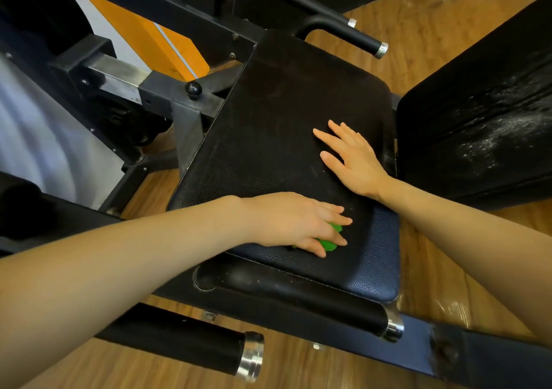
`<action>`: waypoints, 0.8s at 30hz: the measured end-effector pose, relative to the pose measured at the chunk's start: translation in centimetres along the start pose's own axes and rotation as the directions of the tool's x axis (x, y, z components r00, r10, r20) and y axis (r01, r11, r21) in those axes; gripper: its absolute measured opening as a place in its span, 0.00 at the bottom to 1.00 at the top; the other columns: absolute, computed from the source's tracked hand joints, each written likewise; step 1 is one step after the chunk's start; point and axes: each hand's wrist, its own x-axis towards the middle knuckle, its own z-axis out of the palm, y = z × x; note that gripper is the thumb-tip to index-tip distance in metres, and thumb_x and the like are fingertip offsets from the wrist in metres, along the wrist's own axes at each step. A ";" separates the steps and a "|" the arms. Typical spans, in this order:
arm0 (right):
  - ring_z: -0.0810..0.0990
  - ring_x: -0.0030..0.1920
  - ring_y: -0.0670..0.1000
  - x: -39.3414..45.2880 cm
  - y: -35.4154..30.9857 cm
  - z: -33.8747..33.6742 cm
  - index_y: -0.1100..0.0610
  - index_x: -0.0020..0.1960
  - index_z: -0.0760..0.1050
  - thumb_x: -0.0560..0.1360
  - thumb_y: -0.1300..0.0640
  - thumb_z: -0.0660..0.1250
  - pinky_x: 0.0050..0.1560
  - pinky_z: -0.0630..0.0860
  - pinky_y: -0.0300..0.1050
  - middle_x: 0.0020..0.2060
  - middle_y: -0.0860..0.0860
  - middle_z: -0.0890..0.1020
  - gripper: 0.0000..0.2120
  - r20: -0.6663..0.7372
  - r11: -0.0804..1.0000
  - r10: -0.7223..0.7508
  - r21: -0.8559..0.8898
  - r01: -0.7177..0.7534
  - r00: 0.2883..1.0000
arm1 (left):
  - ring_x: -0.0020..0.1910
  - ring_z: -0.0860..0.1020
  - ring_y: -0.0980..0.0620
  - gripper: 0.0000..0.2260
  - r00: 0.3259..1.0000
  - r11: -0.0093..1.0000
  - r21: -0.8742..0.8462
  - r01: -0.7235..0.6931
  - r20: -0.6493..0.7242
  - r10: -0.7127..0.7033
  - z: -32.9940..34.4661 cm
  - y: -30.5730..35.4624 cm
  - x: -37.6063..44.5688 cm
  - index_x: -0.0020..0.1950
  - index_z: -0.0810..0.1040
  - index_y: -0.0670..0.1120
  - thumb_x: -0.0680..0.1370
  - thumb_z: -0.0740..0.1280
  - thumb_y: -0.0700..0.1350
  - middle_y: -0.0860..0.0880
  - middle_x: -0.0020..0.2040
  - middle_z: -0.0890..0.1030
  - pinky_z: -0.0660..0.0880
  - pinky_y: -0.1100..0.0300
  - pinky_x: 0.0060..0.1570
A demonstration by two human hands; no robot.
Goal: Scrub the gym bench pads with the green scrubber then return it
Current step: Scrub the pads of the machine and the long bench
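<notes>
Across the frame's centre, the black seat pad [286, 114] is lying flat on its steel frame [191, 102], occupying most of the view. At 3 o'clock a second pad [484, 111] is standing apart from it across a narrow gap, showing white dusty streaks. Wood-pattern floor [418, 24] is showing around both. At 7 o'clock a black roller with a chrome end cap [191, 350] is projecting below the seat. The right hand [352, 158] is resting flat and released on the seat pad's 3 o'clock side, fingers spread. The left hand [295, 224] is pressing down near the pad's 6 o'clock edge, fingers extended over the green scrubber [328, 244], which is lying on the pad, mostly covered.
</notes>
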 end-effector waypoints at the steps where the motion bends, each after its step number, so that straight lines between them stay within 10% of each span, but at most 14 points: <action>1: 0.49 0.79 0.56 0.0 0.0 -0.1 0.43 0.78 0.57 0.83 0.45 0.53 0.76 0.47 0.58 0.79 0.52 0.55 0.23 0.004 1.000 0.002 -0.002 -0.002 1.000 | 0.79 0.48 0.53 0.23 0.999 1.000 0.020 0.022 0.030 -0.022 -0.2 0.1 -0.1 0.76 0.63 0.51 0.82 0.61 0.51 0.51 0.80 0.54 0.49 0.61 0.72; 5: 0.48 0.79 0.55 0.1 0.1 -0.1 0.42 0.78 0.56 0.83 0.44 0.52 0.77 0.47 0.58 0.79 0.51 0.55 0.23 0.020 1.000 0.005 -0.012 -0.004 1.000 | 0.76 0.61 0.46 0.23 0.997 0.991 0.117 -0.070 -0.029 0.074 -0.5 -0.3 -3.6 0.73 0.69 0.47 0.80 0.59 0.54 0.44 0.77 0.62 0.62 0.56 0.70; 7: 0.48 0.79 0.55 0.2 0.1 0.0 0.42 0.78 0.56 0.83 0.44 0.53 0.77 0.47 0.58 0.79 0.51 0.55 0.24 0.018 1.000 0.005 -0.013 -0.005 1.000 | 0.61 0.77 0.37 0.21 0.964 0.981 0.135 -0.140 -0.207 0.166 0.0 -1.6 -6.4 0.59 0.82 0.43 0.74 0.61 0.53 0.38 0.63 0.78 0.79 0.43 0.50; 18: 0.49 0.79 0.56 0.0 0.0 -0.1 0.43 0.78 0.56 0.83 0.44 0.52 0.76 0.48 0.58 0.79 0.52 0.55 0.24 0.009 1.000 -0.007 -0.012 0.007 1.000 | 0.57 0.80 0.37 0.19 0.880 0.978 0.168 -0.127 -0.435 0.189 1.8 -2.0 -6.0 0.52 0.85 0.45 0.73 0.60 0.53 0.41 0.56 0.83 0.78 0.44 0.46; 24: 0.48 0.79 0.55 -0.1 -0.1 -0.3 0.42 0.78 0.56 0.83 0.44 0.52 0.77 0.47 0.57 0.79 0.51 0.54 0.24 0.023 1.000 0.008 -0.013 -0.007 1.000 | 0.66 0.73 0.35 0.19 0.938 0.975 0.022 -0.223 -0.266 0.221 1.8 0.3 -0.7 0.58 0.83 0.42 0.74 0.65 0.53 0.38 0.63 0.78 0.71 0.44 0.62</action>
